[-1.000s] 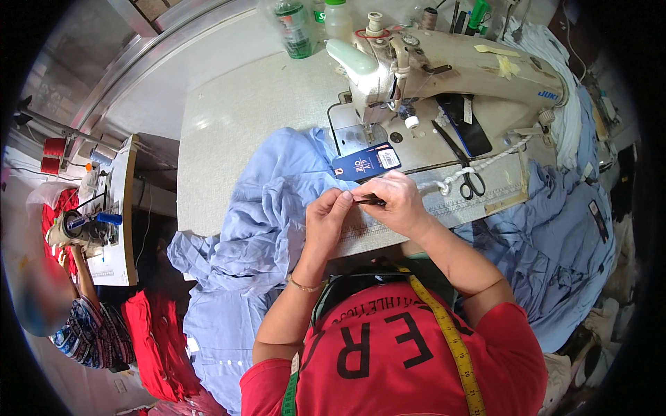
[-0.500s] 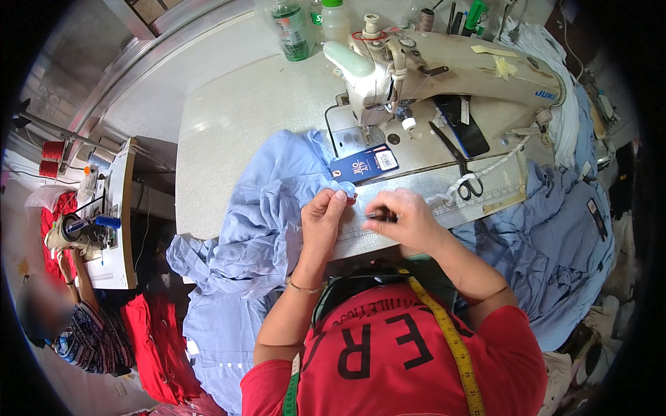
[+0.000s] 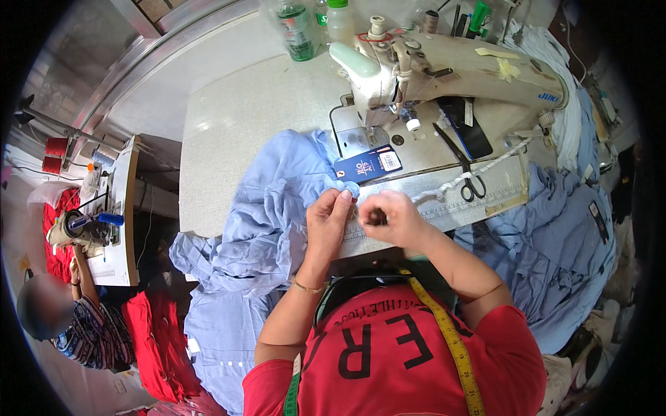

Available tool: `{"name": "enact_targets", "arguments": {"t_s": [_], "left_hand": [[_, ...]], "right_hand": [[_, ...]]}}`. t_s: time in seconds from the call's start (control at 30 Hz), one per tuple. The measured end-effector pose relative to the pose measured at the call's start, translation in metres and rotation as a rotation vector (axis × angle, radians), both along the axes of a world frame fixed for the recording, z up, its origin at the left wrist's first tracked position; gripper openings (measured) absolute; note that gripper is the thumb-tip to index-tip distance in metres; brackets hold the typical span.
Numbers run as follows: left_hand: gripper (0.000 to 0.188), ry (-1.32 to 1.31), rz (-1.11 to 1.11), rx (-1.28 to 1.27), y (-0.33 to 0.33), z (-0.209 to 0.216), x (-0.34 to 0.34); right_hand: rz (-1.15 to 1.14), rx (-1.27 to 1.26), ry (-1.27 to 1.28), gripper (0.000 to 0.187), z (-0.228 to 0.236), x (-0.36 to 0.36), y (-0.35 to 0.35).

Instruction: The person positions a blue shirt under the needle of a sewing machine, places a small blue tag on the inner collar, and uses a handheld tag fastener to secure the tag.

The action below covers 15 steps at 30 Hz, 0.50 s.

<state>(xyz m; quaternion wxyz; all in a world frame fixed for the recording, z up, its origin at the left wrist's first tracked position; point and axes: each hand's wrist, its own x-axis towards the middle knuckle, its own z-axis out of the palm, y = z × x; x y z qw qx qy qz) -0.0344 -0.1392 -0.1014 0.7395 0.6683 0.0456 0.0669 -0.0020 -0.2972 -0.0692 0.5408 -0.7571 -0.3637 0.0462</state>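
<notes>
We log a pale work surface (image 3: 229, 111) spanning the middle, with an industrial sewing machine (image 3: 479, 66) at its far right. A light-blue garment (image 3: 267, 201) lies bunched left of and beyond the person's left hand (image 3: 329, 215), its long axis slanting from far right to near left. That hand is nearer it, thumb and forefinger pinching its edge. The right hand (image 3: 395, 220), just beside, is curled closed. Black scissors (image 3: 463, 163) lie to its right; a navy hang tag (image 3: 361, 166) sits beyond the fingertips. Within the right fist we see a small dark object (image 3: 377, 217), possibly thread snips; blur prevents confirmation.
</notes>
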Motion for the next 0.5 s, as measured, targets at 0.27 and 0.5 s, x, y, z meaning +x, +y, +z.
{"name": "enact_targets", "arguments": {"t_s": [0.27,0.5], "left_hand": [[0.021,-0.019,-0.007,-0.097,-0.001,0.003,0.001],[0.021,-0.037,-0.029,-0.066,0.000,-0.002,0.002]], "right_hand": [[0.351,-0.453,0.143,0.012,0.016,0.010,-0.025],[-0.253,-0.082,0.140,0.018,0.007,0.008,-0.008]]}}
